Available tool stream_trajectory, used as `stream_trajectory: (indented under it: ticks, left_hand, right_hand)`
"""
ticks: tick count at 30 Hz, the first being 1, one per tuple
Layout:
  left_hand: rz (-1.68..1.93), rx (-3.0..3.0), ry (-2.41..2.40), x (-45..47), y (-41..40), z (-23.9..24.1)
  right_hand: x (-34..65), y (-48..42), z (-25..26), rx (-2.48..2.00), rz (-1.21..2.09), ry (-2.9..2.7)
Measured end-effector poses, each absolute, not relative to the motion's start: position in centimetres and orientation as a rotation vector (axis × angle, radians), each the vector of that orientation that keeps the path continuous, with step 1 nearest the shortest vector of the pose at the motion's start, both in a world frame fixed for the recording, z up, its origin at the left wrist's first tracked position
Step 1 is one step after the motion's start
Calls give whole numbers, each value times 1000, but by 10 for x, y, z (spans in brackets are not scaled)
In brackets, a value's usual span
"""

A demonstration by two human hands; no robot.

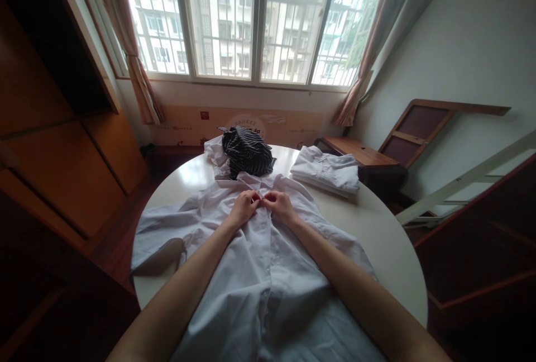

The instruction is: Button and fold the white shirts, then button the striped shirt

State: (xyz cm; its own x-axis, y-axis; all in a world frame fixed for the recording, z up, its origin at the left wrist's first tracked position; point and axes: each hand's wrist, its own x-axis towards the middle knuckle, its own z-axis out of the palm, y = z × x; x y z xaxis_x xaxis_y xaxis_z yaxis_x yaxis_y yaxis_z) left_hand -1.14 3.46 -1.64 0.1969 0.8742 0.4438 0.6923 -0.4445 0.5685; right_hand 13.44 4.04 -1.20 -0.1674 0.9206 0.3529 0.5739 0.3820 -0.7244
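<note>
I see left hand point(246, 206) and right hand point(280, 205) pinching shirt point(254, 264) at its front, mid-frame; shirt runs to bottom edge. Striped cloth point(249, 151) upper centre, folded clothes point(325, 169) right of centre.

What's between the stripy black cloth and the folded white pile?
In the head view, just a bare strip of white tabletop lies between the stripy black cloth and the folded white pile.
</note>
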Motion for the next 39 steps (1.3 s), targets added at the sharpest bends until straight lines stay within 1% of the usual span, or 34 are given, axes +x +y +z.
stream_trajectory:
  ticks: [9,19,29,39]
  left_hand:
    - [1049,2266,1495,-12,34,-16]
    - [1065,2253,1452,-13,32,-14]
    - [1074,2239,1447,-14,32,-15]
    - [1076,2214,1443,-14,32,-15]
  right_hand:
    - [135,41,-7,-1380,508,-1892]
    - [134,41,-10,-1347,492,-1935]
    - [139,43,-3,-1315,566,-1995]
    - [139,43,-7,-1263,494,-1990]
